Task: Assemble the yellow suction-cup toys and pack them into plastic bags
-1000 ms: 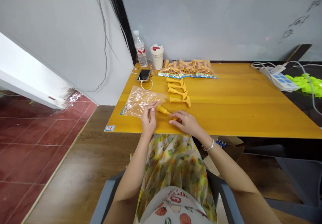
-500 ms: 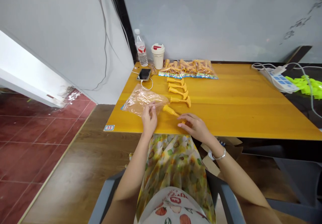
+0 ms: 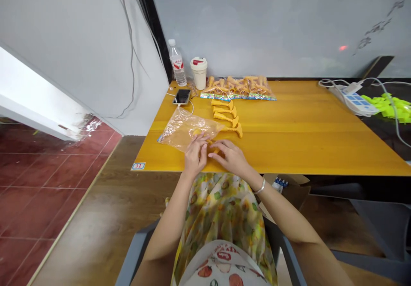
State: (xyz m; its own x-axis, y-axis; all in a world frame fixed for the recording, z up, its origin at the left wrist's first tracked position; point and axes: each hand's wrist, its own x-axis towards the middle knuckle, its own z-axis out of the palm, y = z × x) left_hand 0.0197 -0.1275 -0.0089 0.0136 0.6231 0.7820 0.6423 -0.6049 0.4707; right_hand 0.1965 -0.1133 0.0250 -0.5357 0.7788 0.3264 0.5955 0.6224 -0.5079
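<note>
Moved leftward since the earlier frame, the right grip, partly closed, holds a yellow hammer whose handle end lies just beyond the left grip, inside the clear bag it pinches. Insertion seems underway, probably calling next for a deeper push.

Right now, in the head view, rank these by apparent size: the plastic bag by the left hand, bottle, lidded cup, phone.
1. Plastic bag
2. Bottle and lidded cup: too alike to rank; bottle taller, cup wider
3. Phone
</note>
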